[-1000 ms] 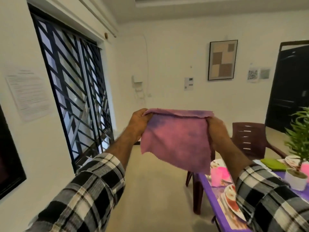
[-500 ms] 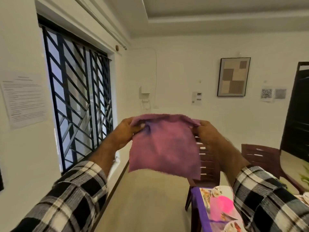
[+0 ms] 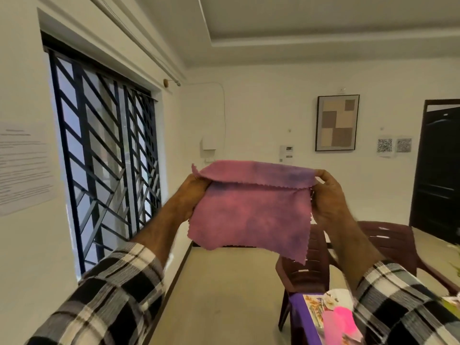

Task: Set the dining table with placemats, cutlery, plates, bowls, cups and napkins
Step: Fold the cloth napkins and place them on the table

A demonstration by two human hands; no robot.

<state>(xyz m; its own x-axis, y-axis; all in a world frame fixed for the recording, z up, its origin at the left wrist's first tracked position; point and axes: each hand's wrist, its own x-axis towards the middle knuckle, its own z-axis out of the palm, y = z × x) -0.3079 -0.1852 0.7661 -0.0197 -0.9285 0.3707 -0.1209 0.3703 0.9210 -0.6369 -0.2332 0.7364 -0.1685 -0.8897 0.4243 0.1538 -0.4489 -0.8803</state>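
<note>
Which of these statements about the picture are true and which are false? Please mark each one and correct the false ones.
1. Both hands hold the pink napkin up in the air. True: the left hand and the right hand each grip one top corner.
2. The napkin lies flat on the table. False: it hangs between the hands, above the floor.
3. The top edge of the napkin is folded over toward the camera. True.
4. The window with dark bars is to the person's right. False: it is on the left wall.
5. A framed picture hangs on the far wall. True.
</note>
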